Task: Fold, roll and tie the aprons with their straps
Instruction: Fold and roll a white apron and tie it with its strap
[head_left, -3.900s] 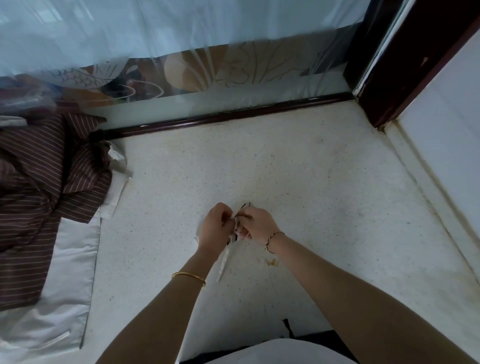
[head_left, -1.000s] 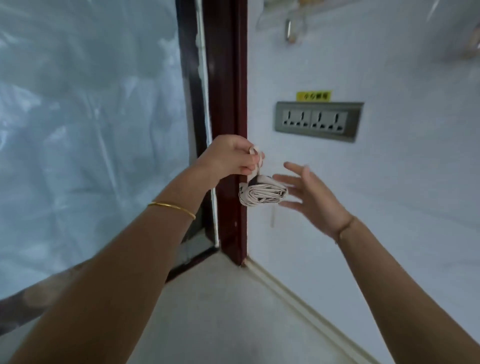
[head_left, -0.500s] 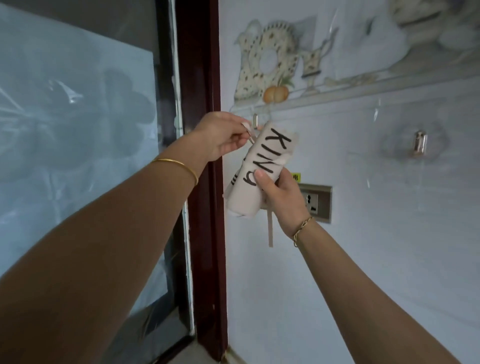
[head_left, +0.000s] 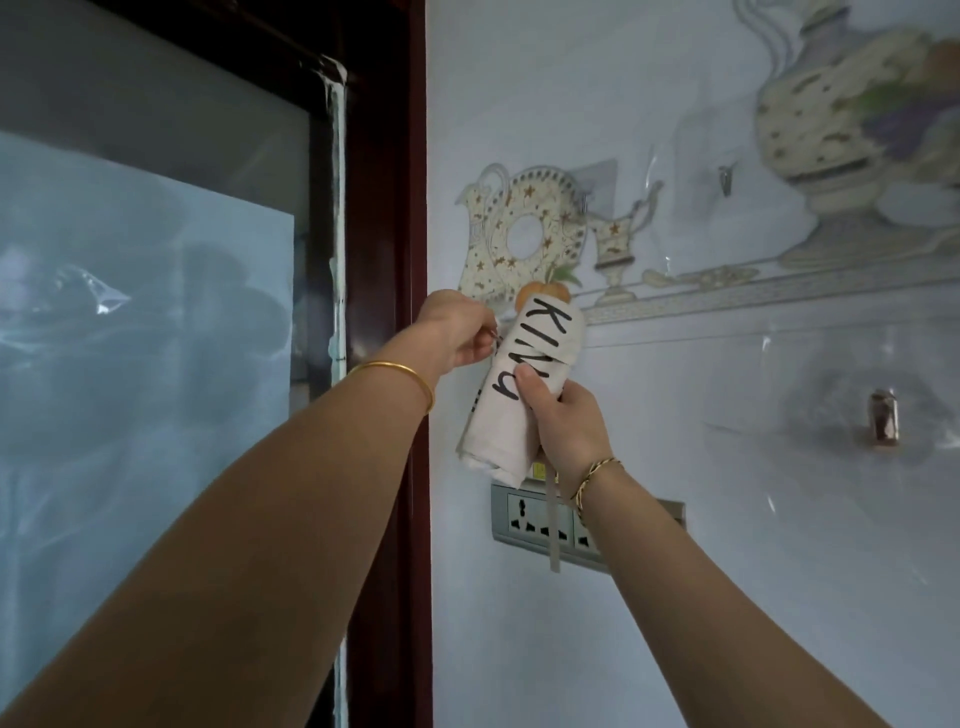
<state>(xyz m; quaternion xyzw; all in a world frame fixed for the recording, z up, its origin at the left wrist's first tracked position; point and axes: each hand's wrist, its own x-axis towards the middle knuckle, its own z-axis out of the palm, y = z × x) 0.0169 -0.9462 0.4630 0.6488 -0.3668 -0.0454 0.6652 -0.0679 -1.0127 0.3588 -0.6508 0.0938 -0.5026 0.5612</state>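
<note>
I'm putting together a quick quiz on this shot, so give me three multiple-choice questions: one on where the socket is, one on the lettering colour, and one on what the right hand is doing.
1. Where is the socket relative to the apron roll?
A. above it
B. below it
C. left of the door frame

2. What colour is the lettering on the roll?
A. red
B. black
C. green

3. What is the right hand doing?
A. hanging open
B. pressing the socket
C. gripping the roll

Answers:
1 B, the socket sits just under the roll's lower end.
2 B, KING is written in black on pale cloth.
3 C, its thumb and fingers curl round the roll.
</note>
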